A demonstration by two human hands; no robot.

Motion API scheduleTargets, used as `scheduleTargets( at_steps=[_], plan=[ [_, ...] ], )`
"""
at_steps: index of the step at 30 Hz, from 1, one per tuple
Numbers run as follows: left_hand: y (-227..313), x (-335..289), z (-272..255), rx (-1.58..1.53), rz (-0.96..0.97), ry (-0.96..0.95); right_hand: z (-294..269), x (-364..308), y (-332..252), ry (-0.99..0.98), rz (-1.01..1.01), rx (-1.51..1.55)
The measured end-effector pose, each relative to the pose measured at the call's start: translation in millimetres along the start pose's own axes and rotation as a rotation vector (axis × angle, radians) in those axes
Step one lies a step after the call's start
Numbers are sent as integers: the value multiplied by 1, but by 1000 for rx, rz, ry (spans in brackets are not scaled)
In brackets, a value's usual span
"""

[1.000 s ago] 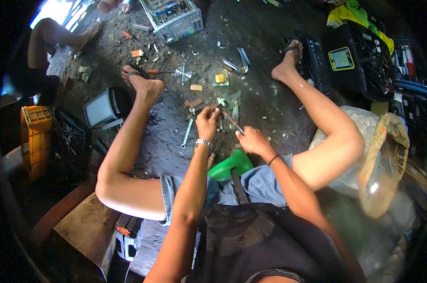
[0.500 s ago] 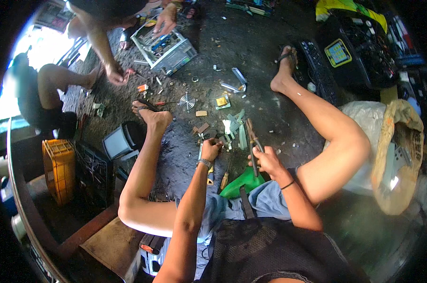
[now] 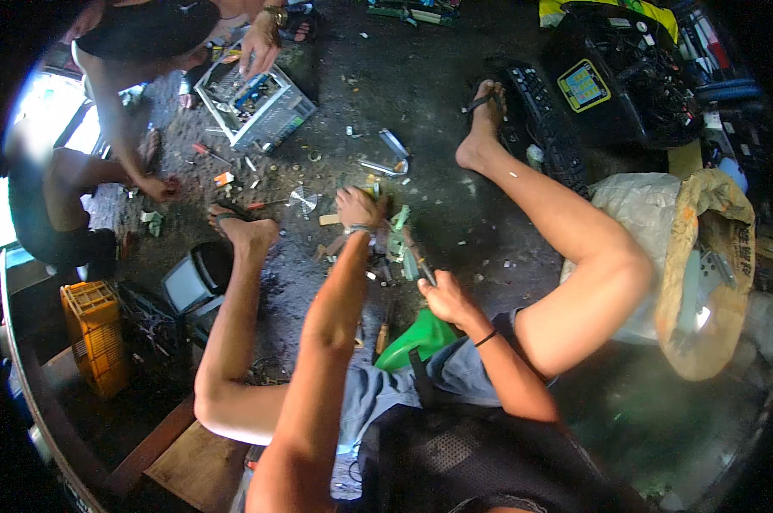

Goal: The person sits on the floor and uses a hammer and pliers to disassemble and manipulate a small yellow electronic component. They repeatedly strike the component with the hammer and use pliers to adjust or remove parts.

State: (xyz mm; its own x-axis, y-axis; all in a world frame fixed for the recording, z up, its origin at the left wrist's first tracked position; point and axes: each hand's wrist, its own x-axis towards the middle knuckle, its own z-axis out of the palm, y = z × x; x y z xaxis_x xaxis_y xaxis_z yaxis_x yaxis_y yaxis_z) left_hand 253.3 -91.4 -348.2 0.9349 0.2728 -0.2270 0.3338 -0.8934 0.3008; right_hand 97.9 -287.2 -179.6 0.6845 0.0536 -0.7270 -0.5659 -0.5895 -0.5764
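In my right hand point(image 3: 449, 297) is a long pair of pliers point(image 3: 420, 256) with dark jaws, pointing forward and left over the floor. The fingers are closed round its handles. My left hand point(image 3: 361, 209) reaches forward over a small yellow-topped part point(image 3: 374, 183), covering most of it. Its fingers are partly hidden and blurred, so I cannot tell whether they grip the part. Greenish circuit board strips point(image 3: 398, 232) lie between my hands, close to the plier jaws. A tan block point(image 3: 330, 220) rests just left of my left wrist.
A co-worker's hand point(image 3: 259, 44) is over an opened metal case point(image 3: 271, 115) at the far left. A round fan grille point(image 3: 302, 201) and a bent metal piece point(image 3: 392, 154) lie ahead. An open sack point(image 3: 668, 342) stands at right, a yellow crate point(image 3: 91, 333) at left.
My left hand has moved forward from the loose scraps to the yellow-topped part. The pliers have tilted more to the left. The whole view has shifted somewhat.
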Motion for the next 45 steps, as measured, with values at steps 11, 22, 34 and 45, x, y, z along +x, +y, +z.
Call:
scheduleTargets(
  at_steps=[11,22,34,45],
  plan=[
    [-43,-10,-33,-413,511,-16,0,99,-18,-48,21,-407],
    [-61,-105,-6,-557,145,157,10,138,-7,-104,-43,-400],
    [-42,-31,-14,-48,593,79,21,114,4,98,139,-517],
    [-35,-21,-42,-1257,-249,-637,21,164,6,89,-145,501]
  ],
)
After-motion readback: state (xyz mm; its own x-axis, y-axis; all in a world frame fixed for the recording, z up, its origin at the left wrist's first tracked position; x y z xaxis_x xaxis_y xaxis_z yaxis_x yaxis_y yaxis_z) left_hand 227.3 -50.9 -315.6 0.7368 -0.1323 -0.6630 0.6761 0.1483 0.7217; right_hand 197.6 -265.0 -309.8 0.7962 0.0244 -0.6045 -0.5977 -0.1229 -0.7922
